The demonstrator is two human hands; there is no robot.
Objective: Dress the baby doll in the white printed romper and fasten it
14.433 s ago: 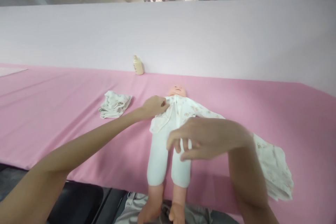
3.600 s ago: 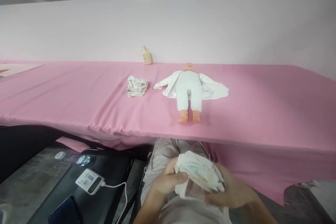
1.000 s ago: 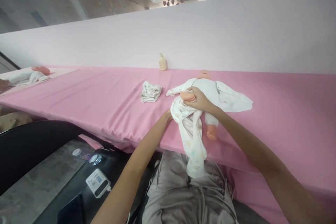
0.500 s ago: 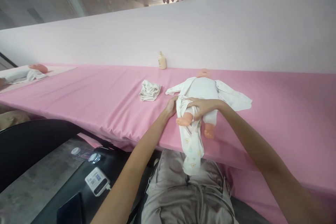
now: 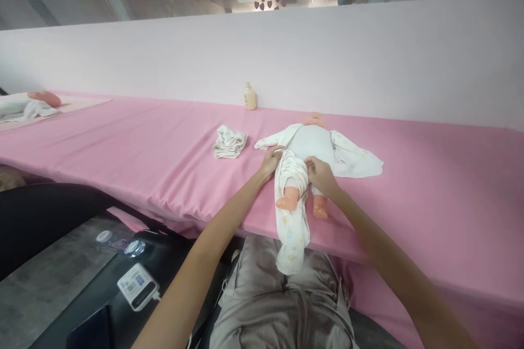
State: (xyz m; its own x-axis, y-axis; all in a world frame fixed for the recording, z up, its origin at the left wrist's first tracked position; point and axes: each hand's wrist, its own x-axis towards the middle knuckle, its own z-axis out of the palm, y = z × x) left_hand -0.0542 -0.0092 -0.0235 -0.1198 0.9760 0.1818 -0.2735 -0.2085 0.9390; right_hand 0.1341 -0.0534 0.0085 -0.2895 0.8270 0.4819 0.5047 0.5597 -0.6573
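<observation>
A baby doll (image 5: 311, 142) in a white bodysuit lies on its back on the pink table (image 5: 123, 142), feet toward me, with an open printed top spread under it. Printed white trousers (image 5: 291, 223) are gathered round its left-side leg, the bare foot poking out, and the free trouser leg hangs over the table edge. My left hand (image 5: 271, 162) pinches the gathered waistband on the left. My right hand (image 5: 320, 173) grips the same fabric on the right, between the doll's legs.
A crumpled white cloth (image 5: 229, 142) lies left of the doll. A small cream bottle (image 5: 249, 97) stands against the pale partition wall. Another doll (image 5: 28, 104) lies at the far left. A phone-like device with a cable (image 5: 137, 285) lies below the table on the left.
The doll's raised leg has come down onto the table with the trousers pulled further up it. My right hand let go of the foot and moved to the fabric at the hip.
</observation>
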